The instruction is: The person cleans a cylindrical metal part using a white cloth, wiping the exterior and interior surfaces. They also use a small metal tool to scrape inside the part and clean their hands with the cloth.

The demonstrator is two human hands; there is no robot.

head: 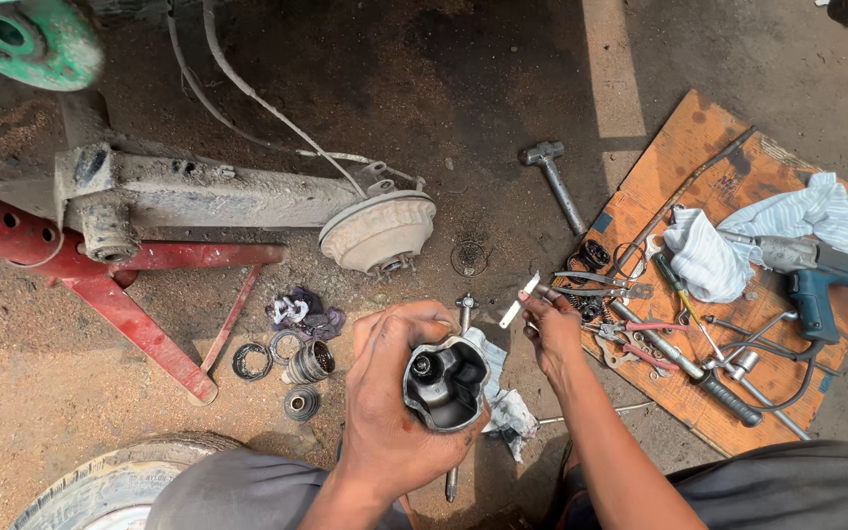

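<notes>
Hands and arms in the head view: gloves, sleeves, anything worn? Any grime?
No gloves, no sleeves in view. The left hand and the right hand are bare, and both forearms are uncovered to the frame's lower edge. Dark grease smudges mark the fingers and backs of both hands. No watch, ring or wristband shows.

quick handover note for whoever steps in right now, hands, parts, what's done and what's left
Left hand grips the greasy joint housing, open end up. Right hand pinches a small white strip beside it. Rubber boot and rings lie loose on the ground; hub is bare. Tools sit on the board to the right. Done: joint off and apart. Left: housing work, then refitting, it seems.
</notes>
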